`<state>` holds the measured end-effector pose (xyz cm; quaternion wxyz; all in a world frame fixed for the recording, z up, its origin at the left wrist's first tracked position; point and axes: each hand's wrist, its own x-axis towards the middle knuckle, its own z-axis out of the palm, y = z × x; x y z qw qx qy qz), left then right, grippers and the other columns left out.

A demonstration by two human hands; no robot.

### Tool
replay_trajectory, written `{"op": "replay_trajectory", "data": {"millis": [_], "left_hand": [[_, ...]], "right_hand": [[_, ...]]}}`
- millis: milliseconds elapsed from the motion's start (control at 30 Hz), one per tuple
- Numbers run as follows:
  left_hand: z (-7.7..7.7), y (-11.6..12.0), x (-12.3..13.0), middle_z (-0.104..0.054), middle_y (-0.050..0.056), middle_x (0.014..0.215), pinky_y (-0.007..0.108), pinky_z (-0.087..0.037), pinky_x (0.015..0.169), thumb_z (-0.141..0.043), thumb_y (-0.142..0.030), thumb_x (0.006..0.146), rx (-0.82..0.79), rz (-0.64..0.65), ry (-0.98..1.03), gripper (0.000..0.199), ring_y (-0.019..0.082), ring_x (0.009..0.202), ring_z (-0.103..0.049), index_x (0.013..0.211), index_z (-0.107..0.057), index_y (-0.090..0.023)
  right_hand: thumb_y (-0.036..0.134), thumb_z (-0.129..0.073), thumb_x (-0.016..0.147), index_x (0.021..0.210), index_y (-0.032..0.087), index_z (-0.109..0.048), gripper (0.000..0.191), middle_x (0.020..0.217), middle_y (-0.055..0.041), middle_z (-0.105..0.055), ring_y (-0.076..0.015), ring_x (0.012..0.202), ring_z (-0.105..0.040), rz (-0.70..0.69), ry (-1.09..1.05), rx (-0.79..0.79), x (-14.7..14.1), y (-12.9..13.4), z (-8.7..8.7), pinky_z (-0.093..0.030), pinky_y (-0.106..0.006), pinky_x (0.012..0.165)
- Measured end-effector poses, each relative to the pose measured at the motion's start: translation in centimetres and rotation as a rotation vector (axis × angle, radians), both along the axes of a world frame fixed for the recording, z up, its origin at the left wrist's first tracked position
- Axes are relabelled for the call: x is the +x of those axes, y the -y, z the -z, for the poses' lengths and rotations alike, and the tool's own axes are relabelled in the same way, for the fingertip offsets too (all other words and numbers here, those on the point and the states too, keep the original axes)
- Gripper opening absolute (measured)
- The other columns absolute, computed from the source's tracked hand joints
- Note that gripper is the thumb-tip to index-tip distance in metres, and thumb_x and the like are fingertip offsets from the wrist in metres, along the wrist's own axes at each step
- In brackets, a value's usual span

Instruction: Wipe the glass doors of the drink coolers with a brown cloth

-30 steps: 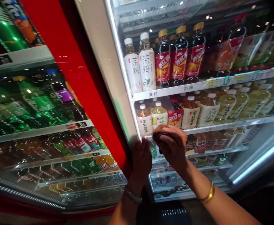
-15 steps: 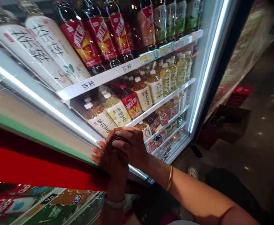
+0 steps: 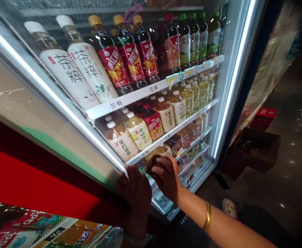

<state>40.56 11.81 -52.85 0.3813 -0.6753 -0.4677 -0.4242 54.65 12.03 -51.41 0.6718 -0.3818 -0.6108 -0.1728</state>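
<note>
My right hand (image 3: 166,175), with a gold bangle on its wrist, is closed around a dark brown crumpled thing (image 3: 153,163) that looks like a cloth. It is in front of the lower shelves of a lit drinks fridge (image 3: 189,74); whether it touches the glass I cannot tell. My left hand (image 3: 135,187) lies in shadow at the fridge's near edge, beside the light strip, with its fingers apart and nothing seen in it. Behind my hands stand bottles with cream labels, among them a white-capped bottle (image 3: 121,141) and a red-labelled bottle (image 3: 152,120).
Large white bottles (image 3: 65,75) and red-labelled tea bottles (image 3: 114,65) fill the upper shelf. A red panel (image 3: 37,168) borders the fridge at left, with more drinks (image 3: 29,230) below it. Right, a cardboard box (image 3: 259,144) sits on the dark floor.
My hands were together around the brown cloth-like thing and are now apart, my right hand holding it farther right. The view has shifted, so more of the upper bottles shows.
</note>
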Motion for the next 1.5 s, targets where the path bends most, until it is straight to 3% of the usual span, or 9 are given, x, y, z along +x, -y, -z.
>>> {"op": "replay_trajectory", "data": {"millis": [167, 267, 467, 667, 767, 967, 1100, 1333, 1500], "left_hand": [[0.4, 0.2, 0.1, -0.031, 0.014, 0.168, 0.058, -0.008, 0.134, -0.053, -0.017, 0.101, -0.023, 0.007, 0.07, 0.07, 0.03, 0.162, -0.014, 0.165, -0.023, -0.018], [0.3, 0.4, 0.3, -0.031, 0.015, 0.168, 0.058, -0.009, 0.134, -0.059, -0.014, 0.099, -0.036, -0.042, 0.055, 0.076, 0.031, 0.162, -0.013, 0.165, -0.022, -0.018], [-0.4, 0.6, 1.0, -0.024, 0.016, 0.17, 0.052, -0.006, 0.134, -0.06, -0.011, 0.098, -0.029, -0.073, 0.041, 0.078, 0.029, 0.163, -0.007, 0.165, -0.021, -0.015], [-0.5, 0.4, 3.6, -0.014, 0.017, 0.172, 0.055, 0.002, 0.133, -0.053, -0.011, 0.101, -0.037, -0.108, 0.079, 0.075, 0.027, 0.163, -0.003, 0.166, -0.016, -0.013], [0.2, -0.4, 5.2, -0.027, 0.02, 0.169, 0.059, -0.002, 0.132, -0.053, -0.014, 0.102, -0.035, -0.136, 0.066, 0.072, 0.029, 0.162, -0.01, 0.166, -0.019, -0.015], [2.2, -2.4, 5.8, -0.057, 0.024, 0.151, 0.076, -0.014, 0.125, -0.052, -0.022, 0.101, -0.085, -0.28, 0.12, 0.049, 0.039, 0.156, -0.033, 0.15, -0.054, -0.013], [3.1, -2.9, 5.5, -0.055, 0.024, 0.153, 0.074, -0.014, 0.126, -0.055, -0.024, 0.099, -0.067, -0.311, 0.121, 0.05, 0.037, 0.158, -0.03, 0.148, -0.056, -0.014], [3.1, -3.0, 5.0, -0.049, 0.017, 0.16, 0.062, -0.008, 0.132, -0.052, -0.025, 0.099, 0.047, -0.303, 0.021, 0.063, 0.028, 0.162, -0.017, 0.161, -0.038, -0.021], [2.5, -2.9, 5.2, -0.043, 0.019, 0.163, 0.058, -0.008, 0.133, -0.06, -0.023, 0.098, 0.1, -0.294, -0.025, 0.077, 0.026, 0.163, -0.01, 0.166, -0.023, -0.018]], "right_hand": [[0.027, -0.074, 0.092, 0.103, 0.031, -0.07, 0.012, 0.113, 0.0016, -0.069, -0.018, 0.12, -0.058, -0.11, 0.219, 0.158, 0.8, -1.2, -2.5, -0.05, -0.039, 0.107], [0.026, -0.073, 0.092, 0.102, 0.029, -0.069, 0.011, 0.116, -0.0003, -0.067, -0.0184, 0.121, -0.059, -0.15, 0.197, 0.147, 2.0, -1.7, -4.0, -0.05, -0.04, 0.107], [0.022, -0.066, 0.095, 0.105, 0.026, -0.068, 0.011, 0.117, -0.005, -0.066, -0.0228, 0.126, -0.056, -0.165, 0.118, 0.069, 2.5, -1.2, -3.7, -0.051, -0.043, 0.106], [0.019, -0.07, 0.091, 0.11, 0.026, -0.067, 0.021, 0.12, -0.0053, -0.067, -0.0226, 0.123, -0.059, -0.195, 0.117, 0.076, 6.2, -2.1, -4.9, -0.05, -0.045, 0.108], [0.02, -0.067, 0.094, 0.109, 0.025, -0.068, 0.016, 0.118, -0.0055, -0.068, -0.0221, 0.124, -0.059, -0.201, 0.109, 0.036, 7.7, -1.9, -4.7, -0.05, -0.043, 0.108], [0.025, -0.071, 0.093, 0.107, 0.03, -0.069, 0.014, 0.119, -0.0007, -0.072, -0.0214, 0.123, -0.06, -0.242, 0.229, 0.047, 10.9, -2.3, -5.4, -0.046, -0.041, 0.11], [0.025, -0.071, 0.093, 0.107, 0.029, -0.07, 0.015, 0.117, -0.0034, -0.072, -0.0222, 0.126, -0.057, -0.183, 0.149, 0.054, 10.8, -2.7, -4.1, -0.044, -0.042, 0.11], [0.023, -0.073, 0.093, 0.102, 0.035, -0.073, 0.015, 0.119, 0.0088, -0.074, -0.0151, 0.124, -0.057, -0.302, 0.416, 0.313, 9.0, -4.2, -3.4, -0.04, -0.035, 0.114], [0.025, -0.082, 0.085, 0.101, 0.034, -0.075, 0.02, 0.113, 0.0027, -0.075, -0.0186, 0.127, -0.056, -0.287, 0.327, 0.201, 10.1, -4.5, -0.5, -0.043, -0.039, 0.115]]}}
